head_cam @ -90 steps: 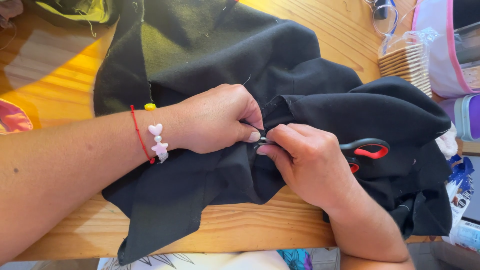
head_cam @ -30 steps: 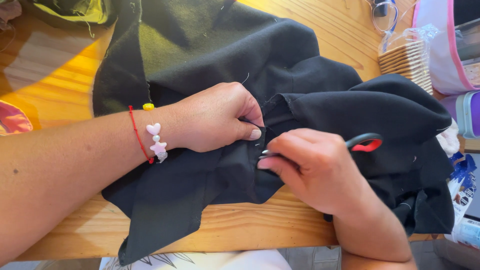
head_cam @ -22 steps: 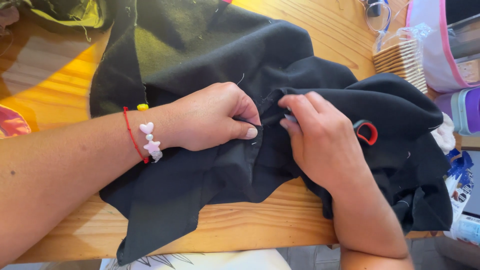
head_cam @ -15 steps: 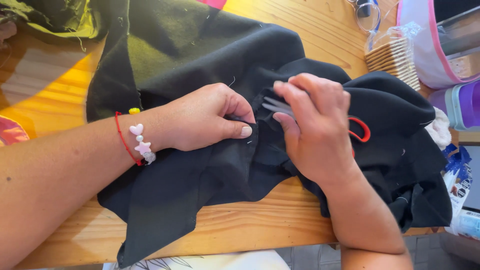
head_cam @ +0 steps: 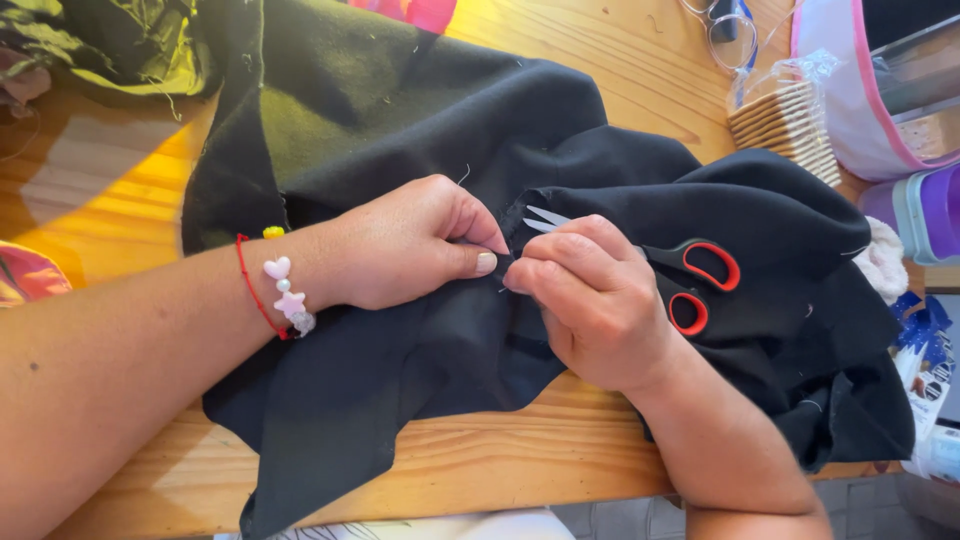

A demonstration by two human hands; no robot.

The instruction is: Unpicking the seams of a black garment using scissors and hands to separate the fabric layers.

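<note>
Head view: left hand [head_cam: 415, 240] and right hand [head_cam: 590, 300] pinch limp black fabric [head_cam: 400, 120] beside scissors [head_cam: 690, 275]; soft, light, best held at its seam.

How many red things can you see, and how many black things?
Red: 2, the scissors handles and the wrist string by the left hand.
Black: 1, the cloth under the right hand.
Total: 3

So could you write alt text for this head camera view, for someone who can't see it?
Two hands pinch a spot on black fabric spread over a wooden table: the left hand, with a beaded bracelet at the wrist, and the right hand. Red-handled scissors lie on the cloth behind the right hand. A bagged stack of wooden pieces sits at the upper right.
</note>
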